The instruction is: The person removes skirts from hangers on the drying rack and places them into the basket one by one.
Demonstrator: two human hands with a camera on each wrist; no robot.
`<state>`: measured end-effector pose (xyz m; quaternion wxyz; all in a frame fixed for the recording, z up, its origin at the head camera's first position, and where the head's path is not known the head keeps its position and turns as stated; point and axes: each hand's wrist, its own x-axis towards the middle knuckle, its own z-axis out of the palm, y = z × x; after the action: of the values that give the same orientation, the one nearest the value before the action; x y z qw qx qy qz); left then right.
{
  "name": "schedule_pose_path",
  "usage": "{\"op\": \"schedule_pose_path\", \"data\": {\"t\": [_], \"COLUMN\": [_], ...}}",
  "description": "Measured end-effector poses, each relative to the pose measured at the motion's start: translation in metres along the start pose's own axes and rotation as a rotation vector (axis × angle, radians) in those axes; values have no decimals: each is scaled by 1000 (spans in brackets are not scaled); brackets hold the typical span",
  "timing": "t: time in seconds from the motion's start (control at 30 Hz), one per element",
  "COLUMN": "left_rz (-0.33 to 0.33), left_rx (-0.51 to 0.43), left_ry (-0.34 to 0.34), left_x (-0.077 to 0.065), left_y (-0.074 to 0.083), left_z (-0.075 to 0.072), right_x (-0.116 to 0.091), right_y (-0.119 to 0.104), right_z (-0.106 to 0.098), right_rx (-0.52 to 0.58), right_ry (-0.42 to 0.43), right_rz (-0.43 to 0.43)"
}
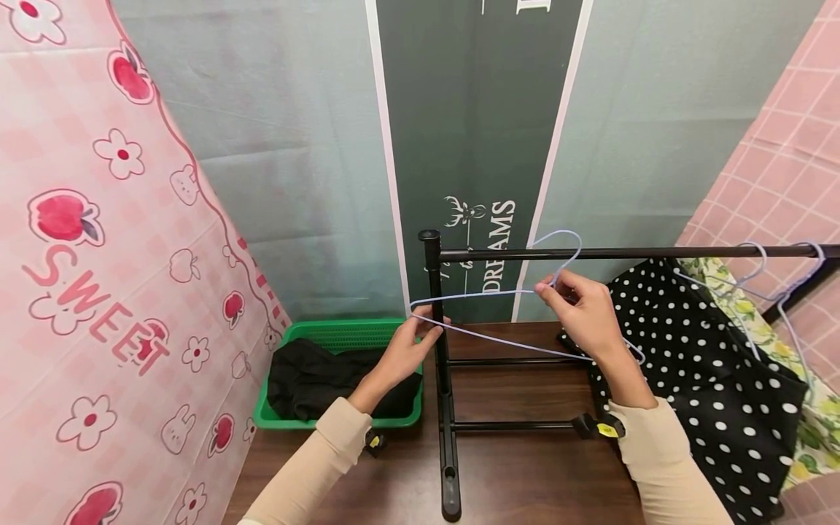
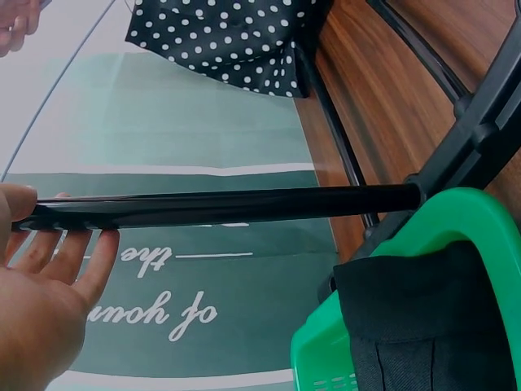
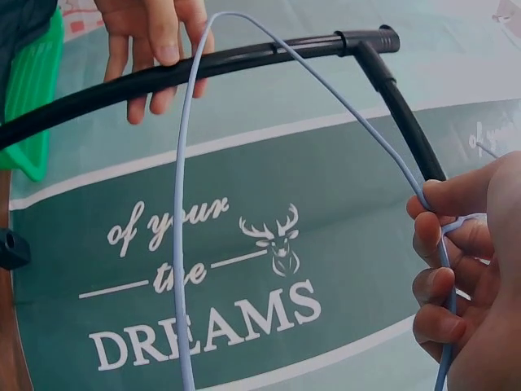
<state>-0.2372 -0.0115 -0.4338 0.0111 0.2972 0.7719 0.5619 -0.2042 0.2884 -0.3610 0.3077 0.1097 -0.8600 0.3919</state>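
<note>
A light-purple wire hanger [image 1: 499, 338] is held in the air by my right hand [image 1: 584, 310]. The thumb and fingers pinch it near the base of its hook [image 1: 569, 233], as the right wrist view shows up close. Its left end reaches past the upright black post [image 1: 441, 350] of a clothes rack. My left hand [image 1: 408, 346] grips that post, thumb on one side and fingers [image 2: 96, 269] on the other. The hanger's rounded left end [image 3: 232, 15] overlaps the left hand's fingers in the right wrist view.
A green basket [image 1: 328, 324] holding black cloth [image 1: 302, 379] stands left of the rack. Along the rail [image 1: 630, 253], hangers [image 1: 755, 251] and a black polka-dot garment [image 1: 695, 386] are at the right, beside a lemon-print cloth [image 1: 814, 445]. The floor [image 1: 525, 474] is brown wood-grain.
</note>
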Motion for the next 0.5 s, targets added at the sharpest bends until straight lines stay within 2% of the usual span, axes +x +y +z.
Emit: {"op": "schedule_pose_path", "data": {"t": [0.17, 0.5], "left_rz": [17, 1], "left_rx": [-1, 17], "left_ry": [8, 5], "left_x": [0, -1], "left_y": [0, 2], "left_z": [0, 0], "right_x": [-2, -4], "right_y": [7, 19], "right_z": [-5, -15], "right_rx": [-26, -59], "right_ry": [8, 9], "right_rz": [18, 28]}}
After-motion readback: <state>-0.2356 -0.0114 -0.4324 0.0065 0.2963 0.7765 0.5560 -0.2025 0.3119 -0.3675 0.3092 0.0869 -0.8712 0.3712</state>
